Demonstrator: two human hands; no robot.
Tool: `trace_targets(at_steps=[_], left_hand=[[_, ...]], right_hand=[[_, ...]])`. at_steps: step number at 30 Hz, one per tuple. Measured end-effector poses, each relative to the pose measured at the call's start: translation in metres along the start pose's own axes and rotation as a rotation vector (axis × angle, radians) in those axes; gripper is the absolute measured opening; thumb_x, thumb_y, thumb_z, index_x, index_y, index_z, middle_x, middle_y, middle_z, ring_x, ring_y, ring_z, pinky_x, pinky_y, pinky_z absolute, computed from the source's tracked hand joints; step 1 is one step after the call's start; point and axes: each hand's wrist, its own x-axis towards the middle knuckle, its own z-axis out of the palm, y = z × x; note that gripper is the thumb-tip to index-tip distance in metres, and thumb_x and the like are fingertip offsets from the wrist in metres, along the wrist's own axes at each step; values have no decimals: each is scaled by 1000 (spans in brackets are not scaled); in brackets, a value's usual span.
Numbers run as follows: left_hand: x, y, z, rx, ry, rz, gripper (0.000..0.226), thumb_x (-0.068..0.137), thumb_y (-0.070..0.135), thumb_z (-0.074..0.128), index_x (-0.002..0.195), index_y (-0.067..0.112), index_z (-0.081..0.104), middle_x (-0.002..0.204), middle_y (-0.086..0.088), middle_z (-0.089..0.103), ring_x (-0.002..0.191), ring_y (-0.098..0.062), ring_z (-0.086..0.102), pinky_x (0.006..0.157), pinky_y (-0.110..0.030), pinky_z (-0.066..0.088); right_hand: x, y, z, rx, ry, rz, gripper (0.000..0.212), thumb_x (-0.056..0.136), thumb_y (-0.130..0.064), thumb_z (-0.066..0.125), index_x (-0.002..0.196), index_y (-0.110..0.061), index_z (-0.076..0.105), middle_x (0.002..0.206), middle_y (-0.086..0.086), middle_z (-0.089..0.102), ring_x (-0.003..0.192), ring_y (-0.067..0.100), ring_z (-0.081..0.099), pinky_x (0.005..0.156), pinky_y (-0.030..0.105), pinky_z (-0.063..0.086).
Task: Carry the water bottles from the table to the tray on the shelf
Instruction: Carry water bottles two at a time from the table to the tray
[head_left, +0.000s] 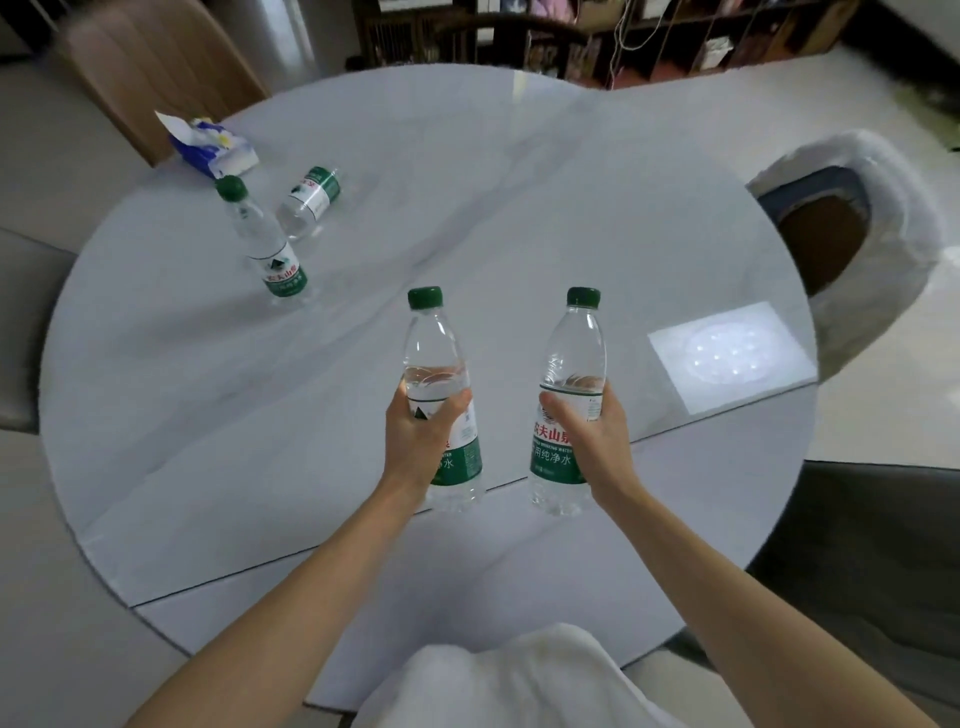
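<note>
Head view, pickup stage. My left hand (423, 434) is wrapped around the label band of one upright water bottle (441, 400), thumb on the near face, fingers curled behind. My right hand (597, 436) grips a second upright bottle (569, 405) the same way, just to the right of the first. Both bottle bases sit at or just above the round table (519, 208); I cannot tell whether they have left its surface.

Beyond and to the left of my left hand, well apart from it, a third bottle (265, 244) stands upright, and a fourth bottle (309, 200) lies on its side just behind it. A blue-and-white packet (213, 145) rests farther off still, near the table's far-left rim.

The tray is not in view; dark shelving (649, 36) shows past the table's far edge. Judged progress: early. Two bottles are in hand but undelivered, and two remain on the table, so I expect at least one more trip after this carry.
</note>
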Motion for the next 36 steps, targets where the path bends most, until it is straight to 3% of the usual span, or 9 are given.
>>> trace_targets(at_steps=[6, 9, 13, 18, 23, 25, 28, 31, 36], left_hand=[[-41, -7, -2, 26, -242, -17, 37, 63, 37, 74, 98, 27, 68, 94, 5, 73, 90, -15, 70, 83, -34, 55], [-72, -21, -3, -7, -360, -96, 35, 63, 35, 74, 96, 26, 69, 94, 6, 73, 91, -15, 68, 82, -33, 53], [-121, -33, 14, -10, -557, -215, 30, 69, 31, 72, 96, 20, 71, 88, 0, 73, 83, -19, 70, 76, -36, 55], [-186, -52, 58, 104, -827, -307, 35, 72, 32, 71, 101, 14, 69, 89, -11, 71, 82, -28, 68, 79, -42, 56], [-262, -82, 112, 262, -1097, -321, 38, 81, 31, 70, 112, 9, 64, 83, -9, 69, 75, -26, 68, 68, -36, 55], [-298, -96, 139, 302, -1175, -323, 29, 88, 24, 65, 113, 9, 63, 84, -7, 69, 72, -21, 69, 65, -34, 55], [-358, -121, 179, 338, -1246, -362, 27, 89, 23, 64, 111, 8, 62, 91, -15, 70, 79, -28, 70, 72, -40, 57], [-423, -149, 223, 355, -1271, -406, 39, 80, 31, 70, 111, 9, 62, 103, -21, 69, 95, -39, 68, 86, -51, 56], [-517, -181, 298, 375, -1336, -434, 24, 88, 26, 64, 108, 12, 62, 100, -18, 70, 93, -36, 68, 86, -50, 56]], right_hand=[[-84, 16, -21, 17, 200, -48, 34, 73, -21, 77, 100, -18, 58, 86, 2, 69, 72, 9, 69, 63, 22, 57], [-135, 36, -28, 50, 328, -17, 31, 81, -16, 75, 107, -14, 57, 91, 5, 69, 75, 11, 69, 63, 22, 57], [-203, 53, -49, 91, 462, 35, 29, 82, -20, 74, 106, -16, 58, 95, 9, 71, 84, 24, 72, 73, 37, 60], [-285, 65, -92, 228, 674, 14, 30, 84, -16, 72, 109, -15, 56, 91, 9, 69, 74, 19, 71, 60, 25, 57], [-368, 93, -156, 318, 936, 16, 28, 85, -16, 70, 107, -12, 54, 92, 12, 68, 71, 18, 71, 60, 28, 58], [-401, 109, -187, 361, 1016, 18, 24, 85, -17, 70, 103, -13, 54, 93, 15, 67, 75, 24, 71, 63, 34, 59], [-449, 130, -238, 413, 1088, 9, 21, 85, -15, 70, 99, -14, 55, 93, 16, 68, 78, 29, 71, 67, 39, 60], [-493, 147, -296, 386, 1123, 15, 25, 85, -12, 70, 103, -10, 54, 89, 10, 69, 71, 18, 73, 59, 29, 58], [-542, 166, -396, 347, 1146, 31, 21, 85, -14, 71, 99, -17, 56, 92, 9, 70, 71, 13, 73, 57, 23, 56]])
